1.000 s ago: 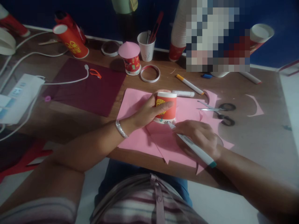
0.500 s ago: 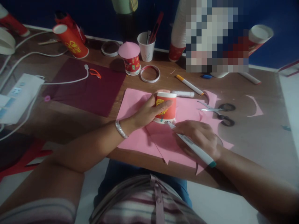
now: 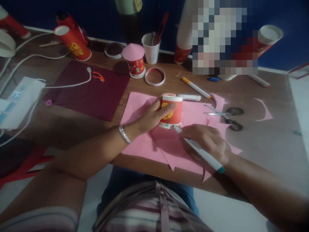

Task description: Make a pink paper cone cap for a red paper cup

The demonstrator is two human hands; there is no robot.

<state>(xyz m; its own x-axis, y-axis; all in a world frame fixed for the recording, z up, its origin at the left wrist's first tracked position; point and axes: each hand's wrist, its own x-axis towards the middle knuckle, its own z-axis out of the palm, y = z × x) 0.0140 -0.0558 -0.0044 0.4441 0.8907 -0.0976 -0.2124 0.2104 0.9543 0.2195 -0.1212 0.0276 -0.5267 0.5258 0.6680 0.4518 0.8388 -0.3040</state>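
Observation:
My left hand (image 3: 154, 114) is closed round a red paper cup (image 3: 177, 111) with a yellow print and white bands at both ends. A small green drawing shows on its lower white band. In my right hand (image 3: 205, 140) is a white marker pen (image 3: 201, 153) with a green end, its tip at the cup's lower band. Whether the tip touches the cup is hard to make out. Pink paper sheets (image 3: 140, 141) lie beneath both hands. Beyond the cup rests a white marker (image 3: 189, 97). Scissors (image 3: 224, 114) lie to the right of the cup, blades apart.
A red cup with a pink cone top (image 3: 133, 53) stands at the back, beside a white cup of tools (image 3: 151, 48) and a tape roll (image 3: 155, 76). An orange-ended marker (image 3: 196, 87) lies nearby. Left are a dark red sheet (image 3: 94, 96), a power strip (image 3: 20, 101) and cables.
Both hands stay almost in place. The pen tip has shifted very slightly along the cup's lower band; everything else looks the same.

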